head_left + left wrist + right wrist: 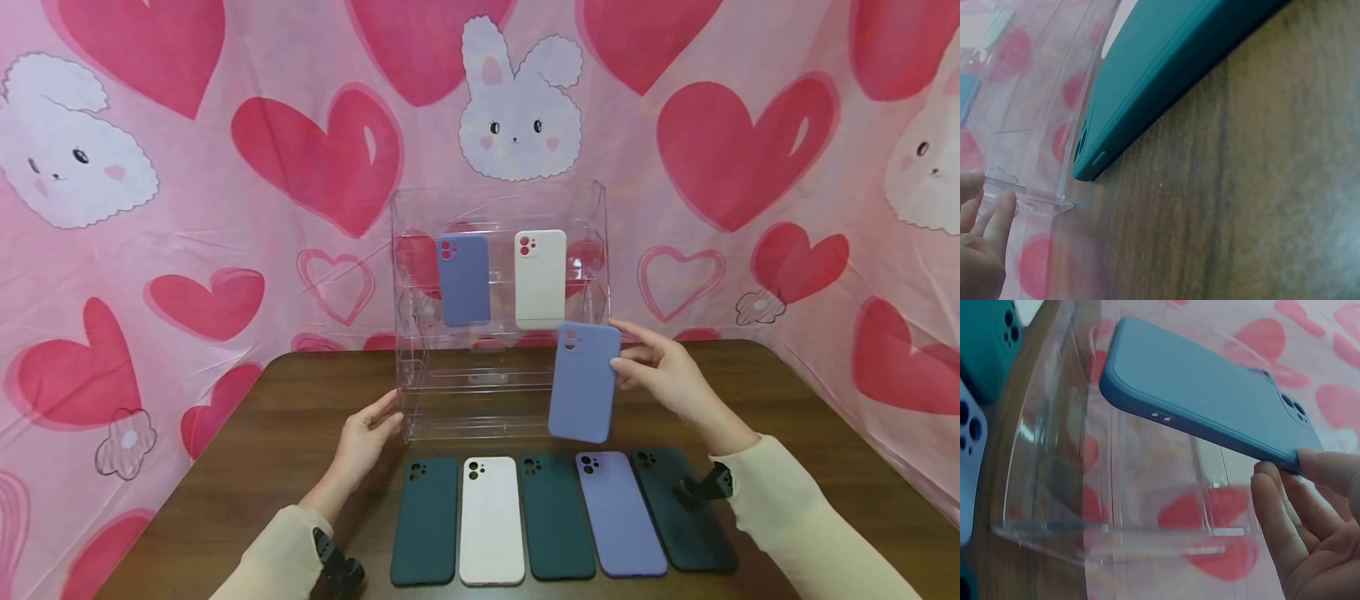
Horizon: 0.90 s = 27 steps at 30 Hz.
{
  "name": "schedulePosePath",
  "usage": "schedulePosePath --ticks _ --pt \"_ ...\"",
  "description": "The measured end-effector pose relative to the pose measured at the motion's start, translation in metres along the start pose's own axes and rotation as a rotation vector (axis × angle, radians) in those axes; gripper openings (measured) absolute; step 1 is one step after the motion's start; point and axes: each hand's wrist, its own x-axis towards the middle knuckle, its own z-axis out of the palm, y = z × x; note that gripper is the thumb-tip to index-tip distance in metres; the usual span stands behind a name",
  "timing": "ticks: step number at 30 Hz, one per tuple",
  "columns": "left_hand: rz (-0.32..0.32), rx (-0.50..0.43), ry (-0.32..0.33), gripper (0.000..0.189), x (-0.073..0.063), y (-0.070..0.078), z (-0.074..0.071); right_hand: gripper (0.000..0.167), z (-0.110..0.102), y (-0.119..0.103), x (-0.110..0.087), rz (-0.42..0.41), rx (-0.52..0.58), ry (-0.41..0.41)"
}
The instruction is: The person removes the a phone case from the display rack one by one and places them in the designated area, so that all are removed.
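Observation:
My right hand (663,367) pinches a blue phone case (585,383) by its side edge near the camera cutout, thumb on one face and fingers behind. The case is held upright and slightly tilted, in front of the lower right part of a clear tiered display rack (480,430). In the right wrist view, the held case (1197,394) shows its back and two small holes in the bottom edge. At the rack's lower left side, my left hand (363,442) grips the panel edge between thumb and fingers. On an upper tier stand a blue case (463,283) and a white case (540,283).
In front of the rack lies a row of phone cases: dark green (424,525), white (492,525), green (558,525), lavender (621,517) and another dark green (678,508). They lie on a brown wooden table (262,467). A pink heart-patterned cloth (435,150) hangs behind.

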Motion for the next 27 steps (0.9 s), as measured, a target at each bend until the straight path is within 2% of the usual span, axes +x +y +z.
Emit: schedulePosePath --ticks 4,12,27 --pt "-0.006 0.009 0.001 0.043 0.000 0.000 -0.001 0.053 -0.018 0.003 -0.008 0.024 0.018 -0.018" --pt "-0.012 0.013 -0.002 0.043 0.000 0.000 0.000 0.053 -0.055 0.019 -0.026 0.143 0.015 -0.068" --pt "-0.012 -0.014 0.009 0.042 -0.002 0.002 0.001 0.050 -0.104 0.045 -0.060 0.283 -0.090 -0.185"
